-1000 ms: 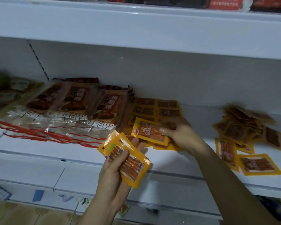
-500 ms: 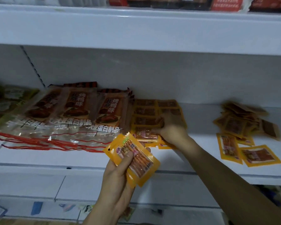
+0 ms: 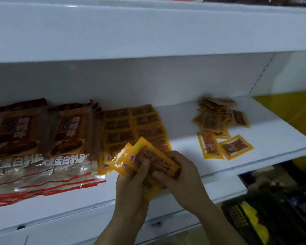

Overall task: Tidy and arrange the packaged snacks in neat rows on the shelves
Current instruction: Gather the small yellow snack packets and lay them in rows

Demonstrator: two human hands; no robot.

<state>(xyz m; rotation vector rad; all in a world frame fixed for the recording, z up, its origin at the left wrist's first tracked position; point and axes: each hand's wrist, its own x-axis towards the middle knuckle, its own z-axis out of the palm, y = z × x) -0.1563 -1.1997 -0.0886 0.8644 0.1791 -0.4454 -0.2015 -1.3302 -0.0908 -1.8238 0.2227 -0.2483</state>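
Note:
My left hand (image 3: 131, 184) grips a fanned stack of small yellow snack packets (image 3: 145, 156) in front of the white shelf (image 3: 265, 138). My right hand (image 3: 182, 174) pinches the same stack from the right, thumb on top. Behind the hands, yellow packets lie in two neat columns (image 3: 132, 124) on the shelf. A loose heap of the same packets (image 3: 217, 117) sits further right, with two single packets (image 3: 223, 147) lying in front of it.
Large clear bags with brown labels and red stripes (image 3: 39, 142) lie overlapped on the left of the shelf. A white shelf board (image 3: 148, 32) overhangs above. Lower right, dark goods and a yellow item (image 3: 254, 223) sit below.
My right hand has left the arranged columns and come back to the stack in my left hand. The view has swung to the right.

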